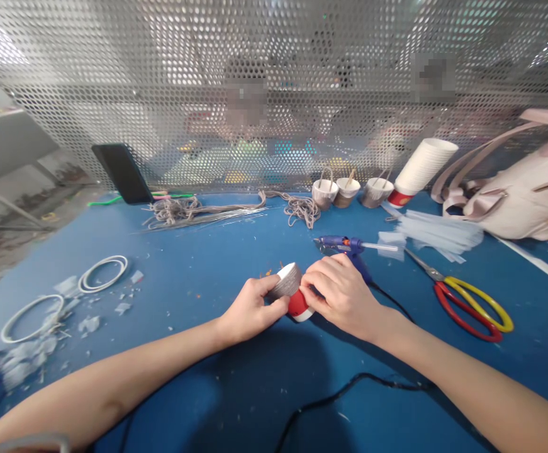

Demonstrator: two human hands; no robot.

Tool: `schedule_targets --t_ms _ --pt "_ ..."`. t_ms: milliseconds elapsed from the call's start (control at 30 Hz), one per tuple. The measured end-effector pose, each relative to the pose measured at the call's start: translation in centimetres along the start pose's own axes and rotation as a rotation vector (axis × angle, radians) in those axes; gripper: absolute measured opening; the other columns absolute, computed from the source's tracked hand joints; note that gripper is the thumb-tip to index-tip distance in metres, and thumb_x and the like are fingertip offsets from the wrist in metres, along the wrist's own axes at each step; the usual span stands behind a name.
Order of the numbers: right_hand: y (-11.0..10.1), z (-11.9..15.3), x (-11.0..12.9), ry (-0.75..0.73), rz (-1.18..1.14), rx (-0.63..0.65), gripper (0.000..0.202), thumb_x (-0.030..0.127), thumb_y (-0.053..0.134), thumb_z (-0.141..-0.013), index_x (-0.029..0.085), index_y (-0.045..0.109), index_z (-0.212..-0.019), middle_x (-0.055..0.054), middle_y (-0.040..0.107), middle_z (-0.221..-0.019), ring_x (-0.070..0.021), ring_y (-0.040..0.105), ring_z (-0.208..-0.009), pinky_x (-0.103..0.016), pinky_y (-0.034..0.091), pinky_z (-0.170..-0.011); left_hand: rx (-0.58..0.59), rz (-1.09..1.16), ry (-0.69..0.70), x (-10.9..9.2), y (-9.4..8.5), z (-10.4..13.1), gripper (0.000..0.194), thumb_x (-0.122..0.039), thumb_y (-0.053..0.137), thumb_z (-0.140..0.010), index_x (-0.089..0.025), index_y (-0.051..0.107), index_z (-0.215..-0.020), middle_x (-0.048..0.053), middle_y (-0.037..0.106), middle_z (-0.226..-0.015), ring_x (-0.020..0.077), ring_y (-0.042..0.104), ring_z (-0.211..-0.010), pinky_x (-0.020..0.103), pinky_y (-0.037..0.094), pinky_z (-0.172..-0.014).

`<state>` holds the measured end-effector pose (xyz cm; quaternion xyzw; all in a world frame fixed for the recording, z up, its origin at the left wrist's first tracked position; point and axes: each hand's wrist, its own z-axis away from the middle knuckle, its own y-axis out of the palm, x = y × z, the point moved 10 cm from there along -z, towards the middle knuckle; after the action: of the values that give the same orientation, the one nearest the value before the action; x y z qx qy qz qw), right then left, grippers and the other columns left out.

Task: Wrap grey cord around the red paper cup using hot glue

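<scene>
A small paper cup [298, 306], red and white at its lower part, is tilted in my hands above the table. Grey cord [289, 284] wraps its upper part, and the white inside shows at the rim. My left hand [253, 308] grips the cup from the left, with the thumb on its near side. My right hand [337, 292] is closed against the cup's right side, fingertips at the edge between cord and red paper. Whether a loose cord end lies between those fingertips is hidden. Just beyond the right hand lies a blue glue gun [340, 243].
Red-and-yellow scissors [474, 308] lie right, near translucent strips [436, 233]. Behind stand cord-wrapped cups [324, 194], a leaning cup stack [424, 167] and a pale bag [519, 189]. Cord bundles [174, 211] and a phone [121, 173] are back left; white rings [102, 274] lie left.
</scene>
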<state>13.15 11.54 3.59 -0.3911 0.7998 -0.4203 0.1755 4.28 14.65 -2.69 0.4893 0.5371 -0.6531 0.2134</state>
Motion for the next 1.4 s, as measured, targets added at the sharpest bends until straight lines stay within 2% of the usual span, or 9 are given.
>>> schedule_targets --t_ms 233,633,833,1233,1400 --pt "0.0 0.0 0.0 0.006 0.02 0.017 0.021 0.012 0.043 -0.088 0.017 0.054 -0.07 -0.002 0.059 -0.067 -0.0155 0.049 -0.064 -0.031 0.032 -0.066 0.003 -0.017 0.034 0.0 0.2 0.0 0.015 -0.025 0.045 -0.07 -0.016 0.045 -0.058 -0.003 0.042 -0.057 0.0112 0.039 -0.058 0.025 0.037 -0.059" --pt "-0.1 0.0 0.1 -0.015 0.044 -0.001 0.021 0.012 0.043 -0.088 0.016 0.055 -0.071 -0.002 0.058 -0.066 -0.0157 0.049 -0.063 -0.031 0.032 -0.066 0.045 -0.003 0.045 -0.3 0.2 0.0 0.015 -0.027 0.043 -0.07 -0.016 0.046 -0.06 -0.004 0.038 -0.056 0.0099 0.034 -0.056 0.022 0.032 -0.053" --pt "0.1 0.0 -0.2 0.025 -0.05 0.018 0.02 0.012 0.043 -0.089 0.017 0.053 -0.072 -0.002 0.06 -0.068 -0.0154 0.052 -0.065 -0.031 0.033 -0.067 0.021 0.008 0.054 -0.4 -0.1 -0.1 0.023 -0.03 0.047 -0.073 -0.016 0.045 -0.056 -0.005 0.037 -0.054 0.009 0.034 -0.054 0.022 0.031 -0.052" --pt "-0.7 -0.1 -0.5 0.033 -0.06 -0.041 0.018 0.013 0.046 -0.088 0.018 0.053 -0.072 -0.001 0.061 -0.068 -0.0155 0.054 -0.065 -0.031 0.034 -0.068 -0.012 -0.003 0.096 -0.6 -0.5 0.0 0.026 -0.032 0.049 -0.076 -0.015 0.046 -0.056 -0.005 0.034 -0.053 0.0079 0.032 -0.052 0.02 0.031 -0.05" --pt "-1.5 -0.2 -1.3 0.094 -0.152 -0.079 0.013 0.016 0.05 -0.087 0.018 0.054 -0.076 -0.002 0.064 -0.073 -0.0158 0.057 -0.069 -0.032 0.035 -0.071 -0.016 0.032 0.081 -0.7 -0.6 -0.1 0.026 -0.032 0.048 -0.076 -0.014 0.048 -0.058 -0.004 0.037 -0.054 0.0083 0.033 -0.053 0.021 0.033 -0.051"
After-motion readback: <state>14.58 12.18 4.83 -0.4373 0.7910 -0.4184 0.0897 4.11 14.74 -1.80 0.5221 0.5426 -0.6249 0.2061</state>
